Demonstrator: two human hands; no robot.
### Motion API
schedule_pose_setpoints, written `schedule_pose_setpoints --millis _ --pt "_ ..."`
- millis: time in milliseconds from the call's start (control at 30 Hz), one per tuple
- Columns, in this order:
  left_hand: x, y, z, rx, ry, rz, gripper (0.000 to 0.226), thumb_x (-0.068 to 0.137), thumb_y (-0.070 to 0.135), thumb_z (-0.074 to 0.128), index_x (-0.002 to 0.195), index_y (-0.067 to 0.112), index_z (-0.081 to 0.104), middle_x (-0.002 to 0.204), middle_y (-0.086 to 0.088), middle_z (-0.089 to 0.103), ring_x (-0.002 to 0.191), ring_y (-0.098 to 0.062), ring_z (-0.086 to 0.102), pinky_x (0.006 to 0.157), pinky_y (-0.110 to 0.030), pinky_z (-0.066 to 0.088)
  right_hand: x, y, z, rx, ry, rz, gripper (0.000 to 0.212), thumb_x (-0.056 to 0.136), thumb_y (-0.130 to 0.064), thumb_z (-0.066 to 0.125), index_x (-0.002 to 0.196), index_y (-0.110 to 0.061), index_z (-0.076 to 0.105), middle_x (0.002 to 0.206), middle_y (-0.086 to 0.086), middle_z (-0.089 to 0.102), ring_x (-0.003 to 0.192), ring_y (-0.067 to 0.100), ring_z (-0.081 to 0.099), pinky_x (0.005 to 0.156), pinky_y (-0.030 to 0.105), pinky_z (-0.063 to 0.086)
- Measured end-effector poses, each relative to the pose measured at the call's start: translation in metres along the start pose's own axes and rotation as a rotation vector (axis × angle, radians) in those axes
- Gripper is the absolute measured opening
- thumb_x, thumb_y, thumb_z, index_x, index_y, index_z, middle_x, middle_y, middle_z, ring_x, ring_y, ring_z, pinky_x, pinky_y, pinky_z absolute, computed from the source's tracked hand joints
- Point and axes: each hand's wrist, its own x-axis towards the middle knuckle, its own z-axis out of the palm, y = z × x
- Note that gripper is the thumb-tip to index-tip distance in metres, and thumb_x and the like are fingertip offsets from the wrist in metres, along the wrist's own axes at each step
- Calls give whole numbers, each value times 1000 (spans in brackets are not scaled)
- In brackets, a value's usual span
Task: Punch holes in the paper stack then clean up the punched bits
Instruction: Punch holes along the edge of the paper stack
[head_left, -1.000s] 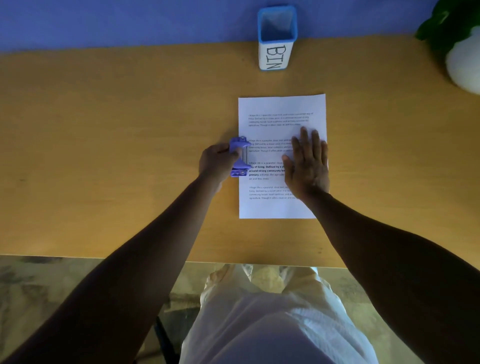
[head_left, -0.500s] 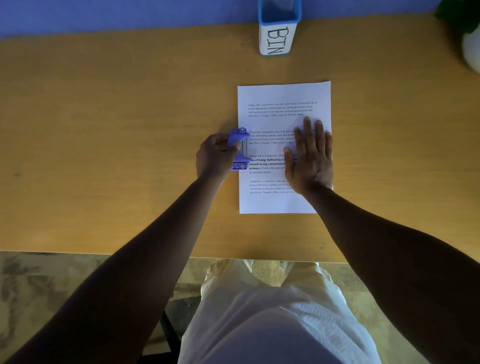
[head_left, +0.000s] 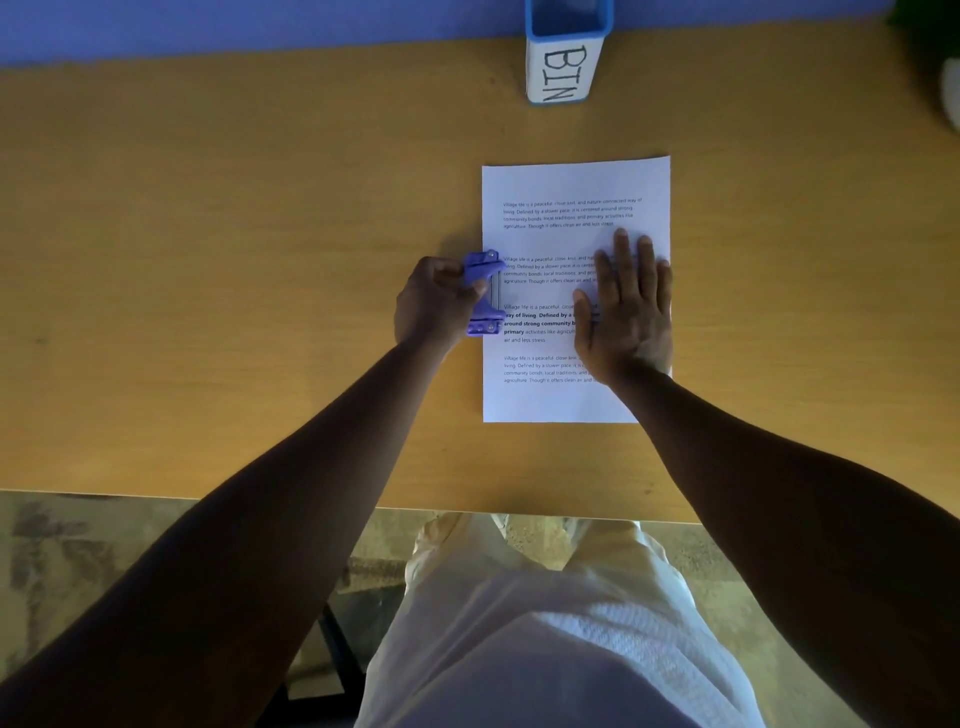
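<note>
the paper stack (head_left: 561, 228) lies flat on the wooden counter (head_left: 234, 260), right of the middle, its long axis running from my side away toward the far edge, the printed lines reading across from left to right. its near short edge sits back from the counter's front edge, and its far short edge points at the bin (head_left: 565, 62), a white box with a blue rim and "bin" written down its side, which stands apart from the sheet at the back by the blue wall.

the purple hole punch (head_left: 484, 293) sits over the left long edge of the stack, about halfway along it, its own long axis parallel to that edge. my left hand (head_left: 434, 306) has its grip closed around the punch from the left side, fingers curled on the handle. my right hand (head_left: 626, 312) lies flat and open on the right half of the sheet, palm down, fingers together and pointing away from me, gripping nothing, just pressing on the paper.

i cannot tell whether any holes are cut.
</note>
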Motion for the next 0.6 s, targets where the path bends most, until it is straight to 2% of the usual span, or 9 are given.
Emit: schedule_pose_setpoints --millis 133,333,467,600 --pt "2 1 -2 0 -19 -22 36 79 42 76 108 28 62 99 16 70 89 -9 68 73 -32 58 1 0 0 -5 -5 7 57 103 -41 33 151 -10 31 162 13 19 150 34 10 121 51 13" --pt "8 3 -6 -14 -72 -83 39 76 44 79 106 26 62 102 7 72 88 -18 70 82 -44 60 0 2 5 -6 27 -5 56 103 -41 34 150 -10 34 161 13 21 150 34 11 121 52 14" --pt "10 4 -7 -25 -92 -100 37 75 45 78 105 26 65 98 5 73 78 -18 67 81 -45 60 0 2 6 -7 23 -2 57 103 -44 32 150 -11 32 162 12 21 150 33 11 121 51 14" --pt "8 6 -7 -25 -107 -108 35 77 45 76 104 26 64 97 5 73 75 -17 65 83 -44 60 0 3 6 -5 5 11 58 103 -45 31 150 -12 32 162 11 20 151 32 10 121 51 13"
